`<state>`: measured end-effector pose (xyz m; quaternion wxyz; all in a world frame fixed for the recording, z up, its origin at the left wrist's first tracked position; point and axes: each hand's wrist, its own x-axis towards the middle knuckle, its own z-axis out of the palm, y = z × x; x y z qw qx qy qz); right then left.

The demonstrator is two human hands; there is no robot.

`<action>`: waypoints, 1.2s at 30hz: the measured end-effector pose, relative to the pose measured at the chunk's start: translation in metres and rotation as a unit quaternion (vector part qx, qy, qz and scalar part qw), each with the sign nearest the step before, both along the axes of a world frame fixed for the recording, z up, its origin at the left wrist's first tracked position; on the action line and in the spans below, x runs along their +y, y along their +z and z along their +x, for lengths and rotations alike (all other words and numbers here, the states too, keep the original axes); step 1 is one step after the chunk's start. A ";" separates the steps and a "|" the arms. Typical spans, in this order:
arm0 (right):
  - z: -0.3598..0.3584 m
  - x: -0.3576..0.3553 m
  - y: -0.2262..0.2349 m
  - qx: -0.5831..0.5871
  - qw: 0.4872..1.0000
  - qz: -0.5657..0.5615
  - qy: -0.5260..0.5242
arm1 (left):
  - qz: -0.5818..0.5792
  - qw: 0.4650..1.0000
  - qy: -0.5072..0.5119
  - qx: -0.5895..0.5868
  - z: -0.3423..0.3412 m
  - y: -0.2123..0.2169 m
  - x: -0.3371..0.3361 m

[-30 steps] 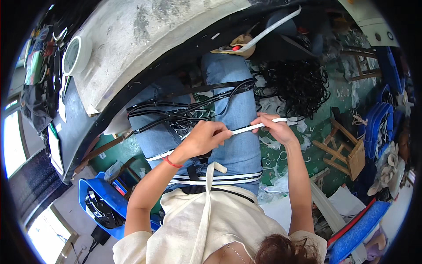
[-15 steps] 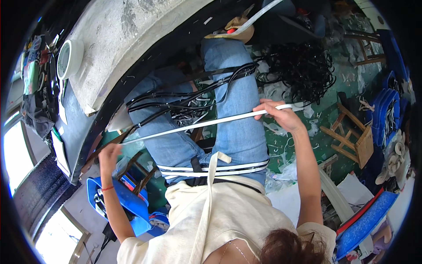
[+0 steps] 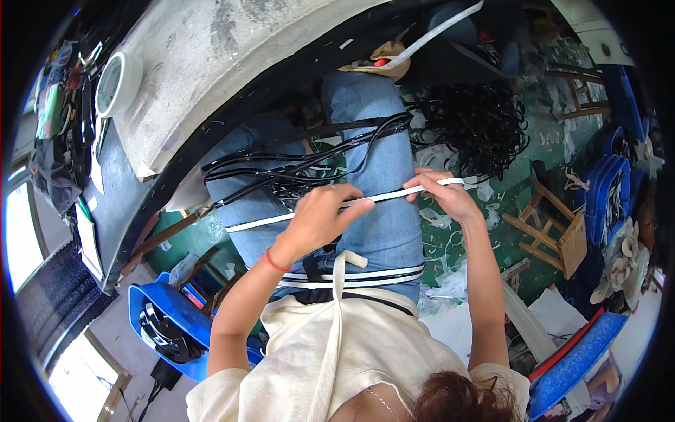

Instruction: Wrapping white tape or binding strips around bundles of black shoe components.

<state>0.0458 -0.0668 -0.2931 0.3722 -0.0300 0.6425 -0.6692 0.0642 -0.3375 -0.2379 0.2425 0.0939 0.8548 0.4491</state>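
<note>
A long thin white strip [image 3: 380, 199] runs across my lap above my blue jeans. My left hand [image 3: 320, 216] pinches it near its middle, fingers closed over it. My right hand [image 3: 443, 195] grips the strip close to its right end. The strip's left end [image 3: 235, 227] sticks out free past my left hand. A bundle of black strips [image 3: 281, 165] lies across my thighs just beyond the hands. Two more white strips [image 3: 365, 276] lie across my waist.
A grey worn workbench [image 3: 232, 56] curves over my knees, with a white tape roll [image 3: 116, 83] on it. A tangled heap of black strips [image 3: 481, 126] lies on the green floor at right. Blue crates [image 3: 165, 323] stand at lower left, a wooden stool [image 3: 555, 228] at right.
My left hand came up from beside the blue crate at lower left and closed on the white strip's middle. The right hand kept its hold near the strip's end.
</note>
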 end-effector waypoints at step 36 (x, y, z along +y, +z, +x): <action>-0.001 -0.003 0.002 0.027 0.999 -0.013 0.015 | 0.016 0.992 -0.041 -0.120 -0.018 0.002 -0.001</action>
